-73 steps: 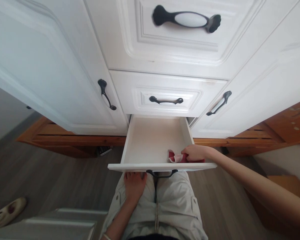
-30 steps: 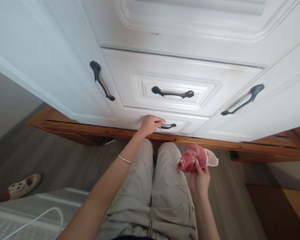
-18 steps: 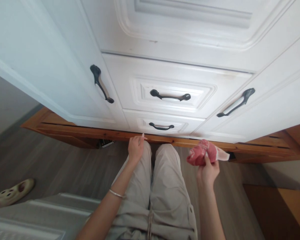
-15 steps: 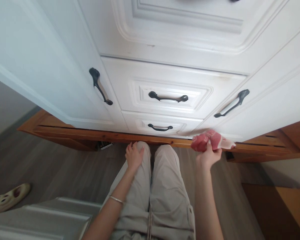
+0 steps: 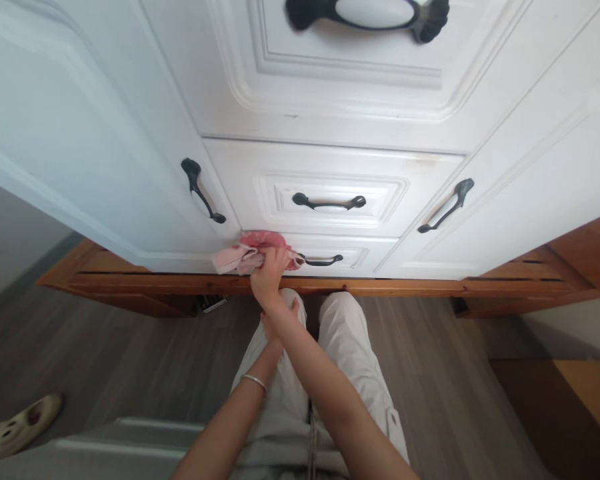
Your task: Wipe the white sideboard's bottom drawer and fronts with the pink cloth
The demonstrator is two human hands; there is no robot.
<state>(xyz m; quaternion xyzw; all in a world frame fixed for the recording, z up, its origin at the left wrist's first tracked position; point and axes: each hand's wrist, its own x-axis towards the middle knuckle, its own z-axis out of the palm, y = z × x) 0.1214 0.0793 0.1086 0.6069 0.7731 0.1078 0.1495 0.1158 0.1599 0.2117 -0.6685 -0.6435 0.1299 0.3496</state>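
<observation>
Right hand (image 5: 267, 270) closed on a red-and-pink cloth (image 5: 253, 252), pressed to the left end of the shut bottom drawer (image 5: 350, 257), just left of its black handle (image 5: 323, 260). Left hand (image 5: 275, 327) resting on the knee of beige trousers (image 5: 347, 347), mostly hidden under the right forearm, silver bracelet (image 5: 255, 382) at the wrist. Patterned slipper (image 5: 17, 427) on the grey wood floor (image 5: 130, 360), far left.

Bare forearms, no sleeves; thin silver bangle (image 5: 255, 381) on left wrist, light beige trousers (image 5: 347, 347) w/ pocket button.
</observation>
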